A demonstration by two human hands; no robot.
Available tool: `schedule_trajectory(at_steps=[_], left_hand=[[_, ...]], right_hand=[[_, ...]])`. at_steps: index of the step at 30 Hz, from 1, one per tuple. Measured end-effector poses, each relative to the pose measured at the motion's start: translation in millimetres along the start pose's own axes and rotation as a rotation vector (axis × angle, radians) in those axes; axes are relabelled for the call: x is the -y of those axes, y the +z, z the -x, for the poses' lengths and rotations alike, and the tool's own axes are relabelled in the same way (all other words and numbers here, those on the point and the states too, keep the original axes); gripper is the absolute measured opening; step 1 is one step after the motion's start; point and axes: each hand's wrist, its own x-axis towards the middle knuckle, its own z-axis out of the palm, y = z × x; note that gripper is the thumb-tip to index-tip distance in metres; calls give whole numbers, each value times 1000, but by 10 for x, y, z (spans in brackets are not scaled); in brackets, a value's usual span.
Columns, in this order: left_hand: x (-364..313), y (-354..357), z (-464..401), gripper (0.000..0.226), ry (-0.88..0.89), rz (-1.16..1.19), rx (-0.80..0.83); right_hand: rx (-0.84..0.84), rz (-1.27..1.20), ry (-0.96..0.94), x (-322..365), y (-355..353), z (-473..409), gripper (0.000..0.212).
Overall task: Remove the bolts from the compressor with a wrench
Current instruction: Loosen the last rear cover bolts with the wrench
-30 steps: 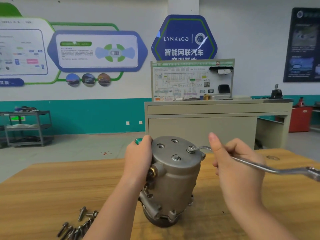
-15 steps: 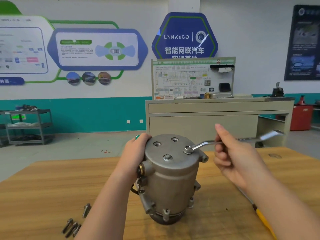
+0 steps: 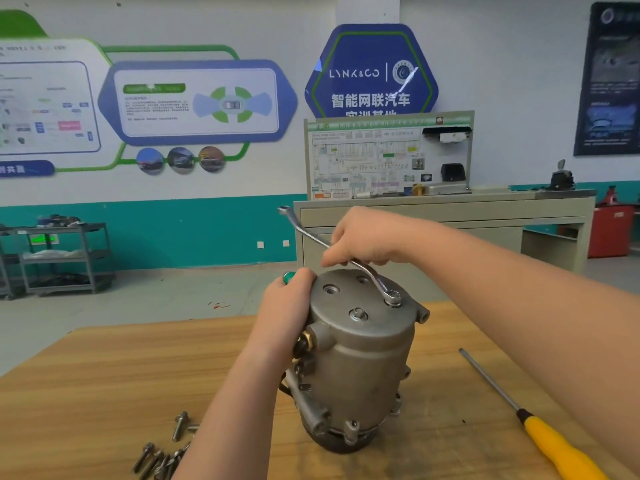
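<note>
I am steadying the compressor (image 3: 360, 362), standing upright on the wooden surface (image 3: 104, 382), with my left hand (image 3: 287, 310) curled around its upper edge. My right hand (image 3: 363, 237) is gripping the ring wrench (image 3: 372, 275), whose end is sitting over a bolt (image 3: 393, 298) on top. Loose bolts (image 3: 162, 452) and a yellow-handled screwdriver (image 3: 540, 434) are lying nearby.

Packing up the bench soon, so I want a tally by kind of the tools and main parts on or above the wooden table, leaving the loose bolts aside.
Compressor: 1
Ring wrench: 1
Yellow-handled screwdriver: 1
Total: 3
</note>
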Motion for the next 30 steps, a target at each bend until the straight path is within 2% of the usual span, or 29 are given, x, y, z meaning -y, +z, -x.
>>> schedule_trajectory(at_steps=[4,7,11,14,16,18,21,26,30], left_hand=[[-2,-45,-29,25,-4,-18,10],[8,-73,-56,25,-14,-47,13],[34,-106,-78,27,-26,-53,22],[35,-110,-83,27,-41,-53,30],[36,-117,-84,28,-47,-51,38],[37,-119,-79,27,-45,-57,36],[27,-102,-66,26,-33,-53,21],[12,-25,-28,22,-34,0,-10],[18,44,5,18,8,2,-67]], right_hand=[[57,-44,-133,60,-4,40,30],[31,-241,-107,-8,-106,72,37],[-28,-909,11,-164,-284,157,32],[9,-1451,74,-340,-348,315,26],[-28,-1628,66,-464,-291,467,26],[-187,-1608,60,-588,-170,629,31],[-413,-1426,33,-722,40,839,40],[-547,-1502,-11,-793,214,982,48],[-682,-1395,-35,-815,332,1004,36]])
